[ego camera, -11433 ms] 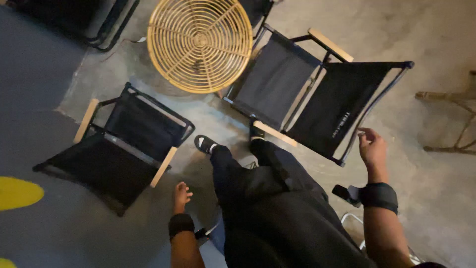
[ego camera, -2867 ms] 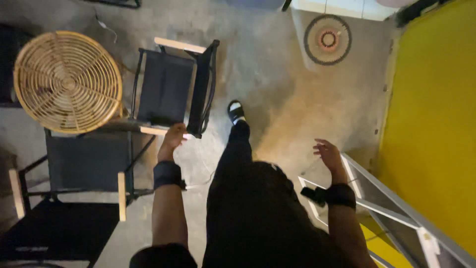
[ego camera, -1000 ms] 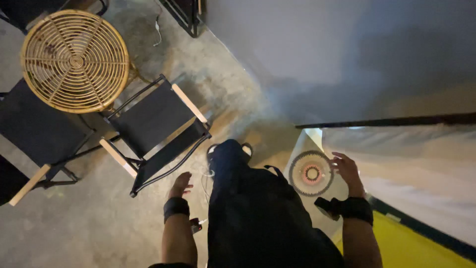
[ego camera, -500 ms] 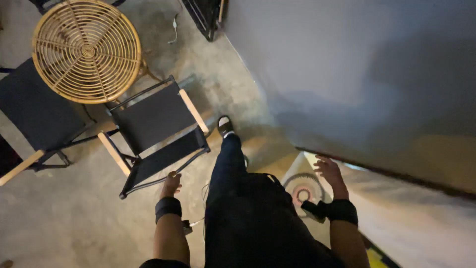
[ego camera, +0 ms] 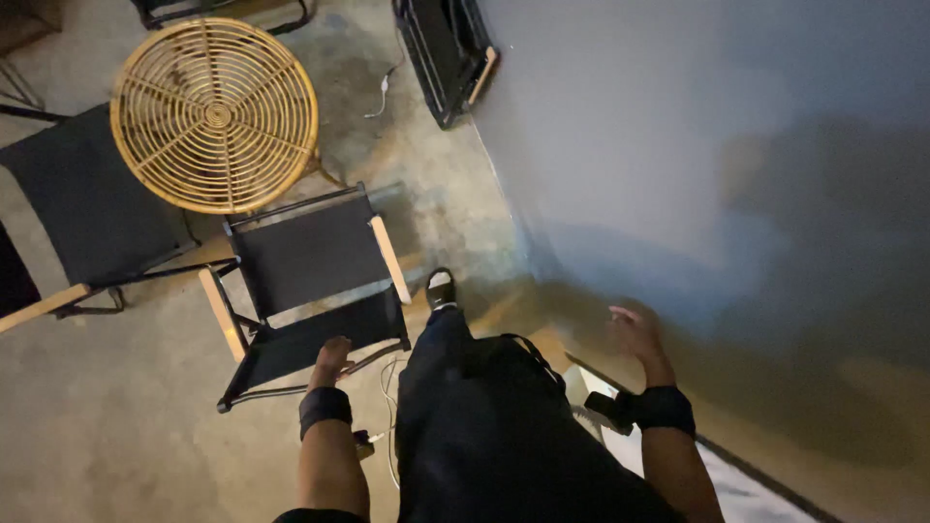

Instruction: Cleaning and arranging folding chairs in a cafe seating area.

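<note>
Overhead, a grey wall fills the right side, beside a round woven rattan tabletop. Below it stands a black fabric folding chair with wooden armrests. Left hand hovers at its seat edge, fingers loosely together; right hand spreads open, empty.

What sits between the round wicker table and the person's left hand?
In the head view, the black folding chair with pale wooden armrests stands between the wicker table and the left hand, which hangs over the chair's near edge.
</note>
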